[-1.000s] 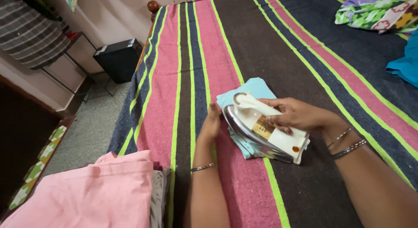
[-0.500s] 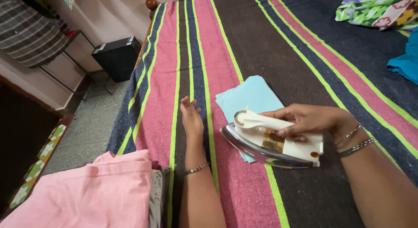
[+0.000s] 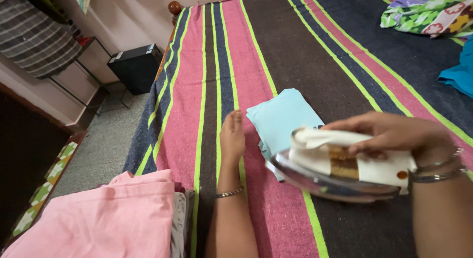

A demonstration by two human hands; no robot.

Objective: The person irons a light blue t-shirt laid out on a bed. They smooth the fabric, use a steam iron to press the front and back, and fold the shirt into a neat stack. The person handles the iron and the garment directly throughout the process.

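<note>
On the striped blanket (image 3: 295,56), near its left edge: folded light-blue cloth (image 3: 281,117) lies flat, its near corner hidden under the iron (image 3: 340,167). Right hand (image 3: 399,135) is closed over the iron's white handle, fingers wrapped on top; iron is blurred, nose pointing left, steel soleplate over the cloth's near right part. Cannot tell whether the plate touches the cloth or is raised just off it. Left hand (image 3: 232,135) lies flat on the blanket just beside the cloth's left edge, fingers together and pointing away, holding nothing; whether the fingers touch the cloth cannot be told. Bangle at each wrist.

Open room: wide bare blanket beyond the cloth and to its right, up to the patterned bedding (image 3: 428,11) and teal cloth (image 3: 458,66) at the far right, both cut off by the frame. Left of the hand, a narrow strip of blanket, then the bed edge and grey floor (image 3: 103,144). Pink pile (image 3: 108,213) sits at near left, close to the left forearm, cut off below. Black box (image 3: 133,66) stands on the floor by the wall. Right forearm runs out of frame.
</note>
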